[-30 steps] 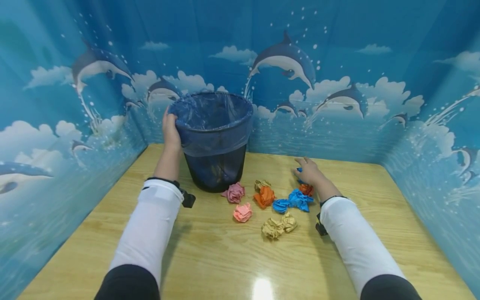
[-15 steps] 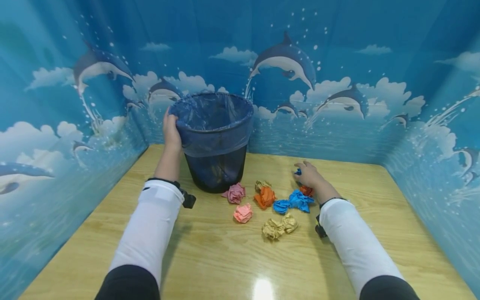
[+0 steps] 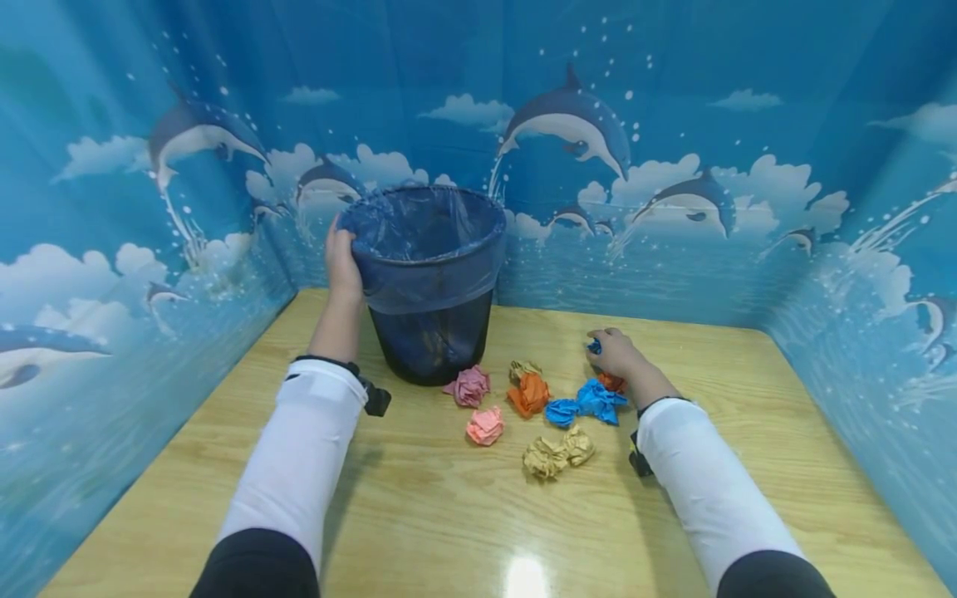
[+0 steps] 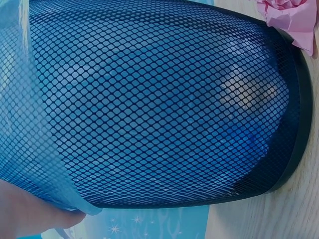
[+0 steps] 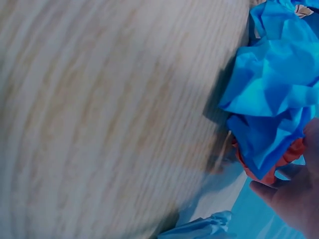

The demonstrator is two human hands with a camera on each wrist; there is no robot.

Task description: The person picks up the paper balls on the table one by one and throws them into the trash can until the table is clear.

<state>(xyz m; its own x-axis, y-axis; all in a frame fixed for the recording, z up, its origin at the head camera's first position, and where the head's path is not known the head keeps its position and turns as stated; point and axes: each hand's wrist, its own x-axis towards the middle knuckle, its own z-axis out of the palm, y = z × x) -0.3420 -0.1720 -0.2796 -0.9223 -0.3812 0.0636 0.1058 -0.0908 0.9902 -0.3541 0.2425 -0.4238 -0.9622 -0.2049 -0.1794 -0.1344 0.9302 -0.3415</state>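
On the left of the table, a dark mesh wastebasket (image 3: 434, 340) stands upright, a clear blue-tinted bag lining it and folded over its rim. My left hand (image 3: 344, 264) grips that rim at the left side; the left wrist view shows the thumb (image 4: 60, 219) on the liner. Toward the back right, my right hand (image 3: 617, 352) curls its fingers round a small crumpled blue paper ball (image 3: 594, 346), partly hidden by the hand. Beneath the wrist lie a red-orange paper ball (image 3: 612, 382) and a larger blue one (image 3: 601, 401).
Between the hands lie several more crumpled papers: mauve (image 3: 469, 387), pink (image 3: 485, 425), orange (image 3: 529, 394), blue (image 3: 561, 412) and tan (image 3: 546, 458). Pale and blue shapes show through the basket's mesh near its base. A dolphin-print curtain (image 3: 673, 274) encloses the table (image 3: 449, 515).
The right hand's fingers, stretched over the blue paper ball a second ago, have drawn in round it, and the hand sits slightly lower. The left hand and wastebasket have stayed put.
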